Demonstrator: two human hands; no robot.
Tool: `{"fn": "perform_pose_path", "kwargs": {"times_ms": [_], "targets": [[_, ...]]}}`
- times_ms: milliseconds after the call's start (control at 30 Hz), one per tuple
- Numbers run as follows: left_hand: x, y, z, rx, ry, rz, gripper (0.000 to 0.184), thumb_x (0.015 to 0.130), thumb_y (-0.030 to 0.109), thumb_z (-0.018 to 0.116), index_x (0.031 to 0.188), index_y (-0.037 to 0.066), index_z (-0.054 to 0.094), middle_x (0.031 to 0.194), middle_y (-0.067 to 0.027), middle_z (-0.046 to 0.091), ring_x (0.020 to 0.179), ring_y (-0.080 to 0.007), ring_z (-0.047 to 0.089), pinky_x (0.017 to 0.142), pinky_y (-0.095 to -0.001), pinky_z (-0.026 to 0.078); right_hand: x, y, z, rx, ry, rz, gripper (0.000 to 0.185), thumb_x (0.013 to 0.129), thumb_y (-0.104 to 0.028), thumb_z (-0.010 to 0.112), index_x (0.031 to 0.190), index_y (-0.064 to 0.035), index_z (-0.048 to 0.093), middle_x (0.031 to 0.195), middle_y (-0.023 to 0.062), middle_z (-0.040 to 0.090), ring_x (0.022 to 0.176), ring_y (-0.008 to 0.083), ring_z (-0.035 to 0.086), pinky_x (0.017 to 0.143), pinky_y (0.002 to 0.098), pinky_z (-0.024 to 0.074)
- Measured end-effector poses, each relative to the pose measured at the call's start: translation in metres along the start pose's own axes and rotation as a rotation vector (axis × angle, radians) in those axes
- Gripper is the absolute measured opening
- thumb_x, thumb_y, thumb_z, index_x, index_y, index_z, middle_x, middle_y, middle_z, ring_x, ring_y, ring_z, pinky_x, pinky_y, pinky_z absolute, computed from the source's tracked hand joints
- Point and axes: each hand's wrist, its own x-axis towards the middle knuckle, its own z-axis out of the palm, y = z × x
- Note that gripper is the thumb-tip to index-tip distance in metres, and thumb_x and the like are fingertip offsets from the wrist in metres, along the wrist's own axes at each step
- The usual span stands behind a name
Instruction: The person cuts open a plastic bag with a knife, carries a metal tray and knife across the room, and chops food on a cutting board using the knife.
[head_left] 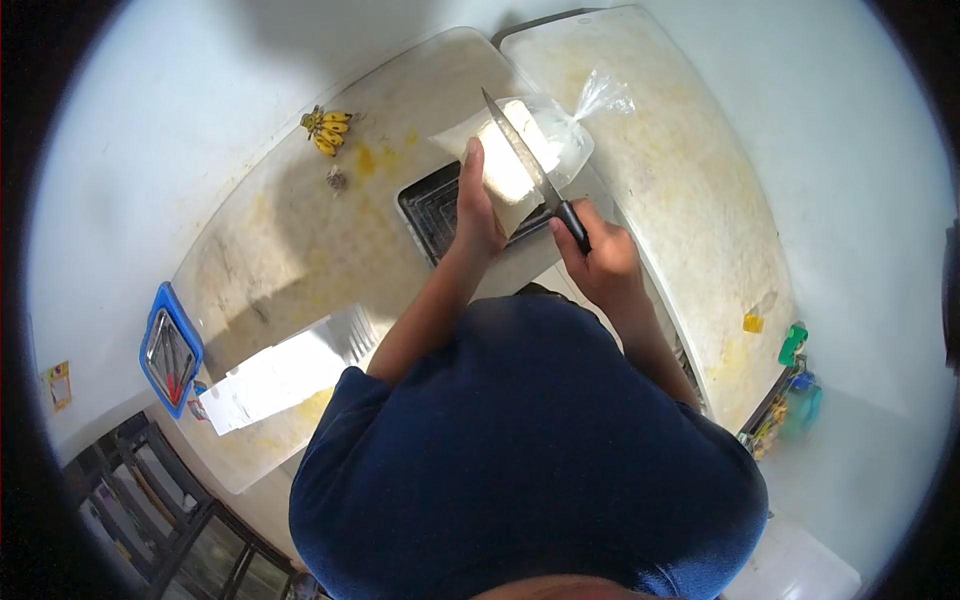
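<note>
My right hand (606,262) is wrapped round the black handle of a knife (527,156), its long blade pointing up and to the left. The blade lies across a pale block (506,178), brightly lit by the light. My left hand (478,208) grips the block's left side, thumb extended upward and the other fingers hidden beneath. Just beyond the blade is a clear plastic bag (570,150) with a gathered, knotted end; whether the block is inside it I cannot tell. Below both hands, a black tray (430,215) rests on the table, partly covered.
A small bunch of bananas (327,130) lies on the stained white table (240,240). Nearer me on the left are white sheets (275,380) and a blue-rimmed container (172,350) holding utensils. A second white table (690,200) curves along the right, with a green item (793,344) at its edge.
</note>
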Motion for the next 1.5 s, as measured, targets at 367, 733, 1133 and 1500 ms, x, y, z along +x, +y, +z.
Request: {"fn": "perform_pose_path", "kwargs": {"times_ms": [367, 733, 1133, 1500], "targets": [[0.006, 0.000, -0.002, -0.025, 0.029, 0.035, 0.062, 0.102, 0.051, 0.035, 0.139, 0.003, 0.042, 0.128, -0.0141, 0.057, 0.114, -0.0250, 0.060, 0.098, -0.0392, 0.049, 0.005, -0.002, 0.002, 0.048, -0.031, 0.028, 0.014, 0.092, -0.015, 0.065, 0.096, -0.0046, 0.056, 0.068, 0.0181, 0.062, 0.062, 0.0375, 0.065, 0.052, 0.0445, 0.0474], [0.007, 0.007, -0.009, -0.106, 0.027, -0.024, 0.069, 0.099, 0.058, 0.039, 0.141, 0.004, 0.041, 0.134, -0.0145, 0.055, 0.121, -0.0278, 0.056, 0.104, -0.0429, 0.044, 0.014, -0.012, -0.037, 0.377, -0.037, 0.298, 0.019, 0.097, -0.022, 0.062, 0.098, -0.0026, 0.060, 0.062, 0.0050, 0.049, 0.057, 0.0084, 0.042, 0.053, 0.0250, 0.0391], [0.008, 0.010, -0.012, -0.151, -0.031, 0.004, 0.070, 0.098, 0.061, 0.039, 0.140, 0.005, 0.043, 0.131, -0.0146, 0.056, 0.119, -0.0284, 0.057, 0.102, -0.0448, 0.046, 0.018, -0.017, -0.018, 0.223, -0.084, 0.158, 0.017, 0.096, -0.020, 0.063, 0.101, -0.0038, 0.061, 0.061, 0.0063, 0.051, 0.054, 0.0111, 0.045, 0.052, 0.0259, 0.0393], [0.001, 0.016, 0.002, -0.081, -0.001, 0.024, 0.070, 0.097, 0.060, 0.040, 0.141, 0.005, 0.042, 0.133, -0.0152, 0.056, 0.121, -0.0292, 0.056, 0.104, -0.0449, 0.045, 0.020, -0.008, 0.000, 0.141, -0.003, 0.002, 0.016, 0.093, -0.015, 0.066, 0.103, -0.0034, 0.064, 0.077, 0.0154, 0.064, 0.064, 0.0275, 0.064, 0.061, 0.0318, 0.0500]]}}
